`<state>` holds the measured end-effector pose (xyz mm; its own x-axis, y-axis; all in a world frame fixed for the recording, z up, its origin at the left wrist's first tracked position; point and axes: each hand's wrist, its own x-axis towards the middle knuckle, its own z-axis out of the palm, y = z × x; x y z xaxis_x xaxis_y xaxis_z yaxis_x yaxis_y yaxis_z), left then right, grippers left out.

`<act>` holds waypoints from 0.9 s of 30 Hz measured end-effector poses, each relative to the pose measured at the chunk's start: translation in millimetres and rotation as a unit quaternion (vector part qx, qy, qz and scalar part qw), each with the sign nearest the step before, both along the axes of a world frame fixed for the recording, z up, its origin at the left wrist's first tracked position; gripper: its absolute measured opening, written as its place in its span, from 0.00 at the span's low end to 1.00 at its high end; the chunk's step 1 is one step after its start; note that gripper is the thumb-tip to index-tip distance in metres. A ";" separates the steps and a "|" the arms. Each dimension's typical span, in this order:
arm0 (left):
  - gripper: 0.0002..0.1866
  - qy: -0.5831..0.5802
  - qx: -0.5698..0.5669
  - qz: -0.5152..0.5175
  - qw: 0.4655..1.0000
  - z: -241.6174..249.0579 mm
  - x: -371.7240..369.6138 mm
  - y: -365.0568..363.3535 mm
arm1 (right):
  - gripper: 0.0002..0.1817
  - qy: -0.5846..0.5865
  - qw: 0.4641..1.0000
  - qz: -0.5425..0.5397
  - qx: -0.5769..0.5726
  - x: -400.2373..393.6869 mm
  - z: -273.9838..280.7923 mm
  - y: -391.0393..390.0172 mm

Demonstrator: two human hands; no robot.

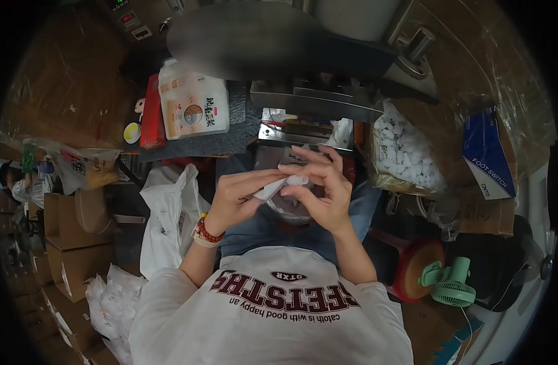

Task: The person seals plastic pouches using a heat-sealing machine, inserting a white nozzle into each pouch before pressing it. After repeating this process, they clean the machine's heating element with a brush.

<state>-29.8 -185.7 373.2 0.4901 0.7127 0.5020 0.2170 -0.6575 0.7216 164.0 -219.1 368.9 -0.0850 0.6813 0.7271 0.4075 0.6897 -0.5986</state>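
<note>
Above my lap, my left hand and my right hand meet around a small rolled white piece. The left fingers press flat on a white sheet or wrapper that runs up to the roll. My right thumb and index finger close on the roll's end, while the other right fingers spread upward. Beneath the hands is a clear plastic bag or container, partly hidden by them. Just beyond them stands a metal machine with a shiny plate.
A bag of small white pieces lies right of the machine, beside a blue foot switch box. At left are a printed pouch, a red box and a white bag. A green fan sits at lower right.
</note>
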 end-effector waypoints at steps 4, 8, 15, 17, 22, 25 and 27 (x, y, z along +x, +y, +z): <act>0.08 -0.021 -0.213 -0.025 0.976 -38.7 25.5 10.8 | 0.22 0.011 0.988 -0.094 -0.123 15.2 1.4 -1.4; 0.14 -0.107 -0.458 -0.027 0.882 -59.8 56.3 36.8 | 0.16 0.116 0.948 -0.267 -0.130 61.8 12.5 1.1; 0.13 -0.205 -0.596 -0.053 0.775 -49.4 70.0 70.8 | 0.15 -0.251 0.831 -0.442 -0.225 141.4 -45.2 27.5; 0.13 -0.219 -0.603 -0.038 0.766 -40.5 72.6 65.0 | 0.16 -0.207 0.840 -0.422 -0.272 138.0 -45.5 27.8; 0.24 -0.018 -0.371 0.042 0.927 -58.9 22.6 92.1 | 0.13 -0.173 0.846 -0.427 -0.269 136.1 -42.3 24.7; 0.34 0.176 0.094 0.292 0.935 -57.4 -33.9 102.9 | 0.12 -0.207 0.842 -0.420 -0.268 135.7 -42.3 26.8; 0.39 0.423 0.128 0.301 0.845 -73.2 -66.8 88.6 | 0.12 -0.210 0.855 -0.401 -0.252 136.8 -42.1 29.5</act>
<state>-96.6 -97.1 299.9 0.3389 0.8815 0.3288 0.9344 -0.3562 -0.0083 300.8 -189.5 326.8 0.3752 0.8605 0.3446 0.8810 -0.2154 -0.4213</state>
